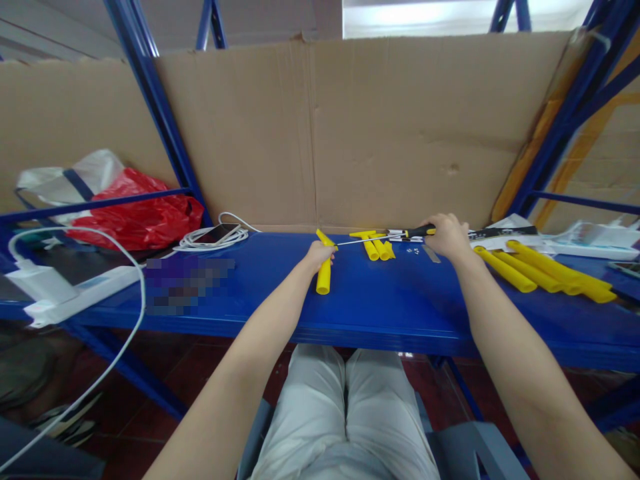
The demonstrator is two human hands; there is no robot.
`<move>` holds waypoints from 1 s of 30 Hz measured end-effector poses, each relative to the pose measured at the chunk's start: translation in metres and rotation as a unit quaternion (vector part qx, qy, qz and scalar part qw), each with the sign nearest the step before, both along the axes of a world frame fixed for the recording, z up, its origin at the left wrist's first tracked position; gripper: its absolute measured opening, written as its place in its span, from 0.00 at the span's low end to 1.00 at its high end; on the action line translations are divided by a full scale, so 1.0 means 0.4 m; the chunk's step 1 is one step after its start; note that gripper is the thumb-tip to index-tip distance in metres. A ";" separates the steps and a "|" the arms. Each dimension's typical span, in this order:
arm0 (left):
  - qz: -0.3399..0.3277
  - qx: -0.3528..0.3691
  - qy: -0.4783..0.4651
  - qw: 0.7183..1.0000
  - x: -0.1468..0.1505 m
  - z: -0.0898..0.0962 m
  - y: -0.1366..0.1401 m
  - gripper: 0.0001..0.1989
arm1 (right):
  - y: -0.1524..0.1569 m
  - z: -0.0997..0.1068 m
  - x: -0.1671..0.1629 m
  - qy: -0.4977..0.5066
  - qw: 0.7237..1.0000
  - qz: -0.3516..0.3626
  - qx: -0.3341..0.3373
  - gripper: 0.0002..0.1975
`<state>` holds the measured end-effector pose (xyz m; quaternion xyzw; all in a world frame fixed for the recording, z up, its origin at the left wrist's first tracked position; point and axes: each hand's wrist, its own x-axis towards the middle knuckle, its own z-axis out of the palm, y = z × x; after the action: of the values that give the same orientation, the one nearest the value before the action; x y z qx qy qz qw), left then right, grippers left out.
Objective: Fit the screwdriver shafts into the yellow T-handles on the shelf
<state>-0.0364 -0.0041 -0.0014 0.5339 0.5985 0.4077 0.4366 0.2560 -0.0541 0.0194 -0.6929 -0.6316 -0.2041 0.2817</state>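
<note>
My left hand [320, 255] is closed around a yellow plastic piece [324, 277] with a hollow tube and a narrow crosspiece at its top. In my right hand [447, 235] is the black-and-yellow handle of a screwdriver [370, 240], held nearly level. Its long shaft points left, and the tip meets the yellow piece at my left fingers; the exact contact is hidden. Behind the shaft lie similar yellow pieces [371, 248]. Several tiny pale parts [413, 251] and a small flat grey strip [431, 254] rest below my right hand.
Several yellow tubes [545, 270] lie at the right of the blue table [380, 307]. A power strip [95, 293], coiled white cable [213, 238] and red plastic bag [145, 207] occupy the left. A cardboard sheet [400, 127] stands behind, between blue posts [160, 113].
</note>
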 end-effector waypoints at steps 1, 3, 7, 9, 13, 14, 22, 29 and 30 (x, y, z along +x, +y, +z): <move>0.001 -0.001 0.000 1.000 0.000 0.000 0.001 0.04 | 0.001 -0.001 0.001 0.000 1.000 0.000 0.001 0.17; 0.002 -0.003 0.000 1.000 0.000 0.000 0.001 0.04 | 0.001 -0.001 0.001 -0.001 1.000 -0.001 0.000 0.17; 0.002 -0.001 0.002 1.000 0.000 0.001 0.000 0.05 | -0.002 0.003 -0.005 -0.002 1.000 -0.009 -0.014 0.18; 0.001 0.001 0.004 1.000 0.001 0.000 -0.001 0.06 | -0.003 0.004 -0.006 -0.003 1.000 -0.010 -0.016 0.18; 0.004 0.004 0.003 1.000 0.000 -0.002 0.002 0.07 | 0.000 0.002 0.000 -0.010 1.000 -0.001 -0.017 0.17; 0.005 0.003 0.003 1.000 0.000 -0.002 0.003 0.07 | 0.002 0.001 0.003 -0.013 1.000 0.001 -0.017 0.17; -0.006 0.002 0.021 1.000 -0.004 -0.012 0.017 0.06 | 0.018 -0.016 0.024 -0.030 0.997 -0.001 -0.067 0.19; -0.032 0.026 0.040 0.998 -0.006 -0.014 0.014 0.10 | 0.025 -0.021 0.041 -0.027 0.995 0.021 -0.095 0.17; -0.038 0.029 0.044 0.998 -0.006 -0.013 0.013 0.10 | 0.022 -0.020 0.038 -0.029 0.995 0.012 -0.096 0.18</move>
<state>-0.0388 0.0009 -0.0066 0.5864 0.5841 0.3839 0.4094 0.2712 -0.0452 0.0115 -0.7025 -0.6647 -0.1594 0.1981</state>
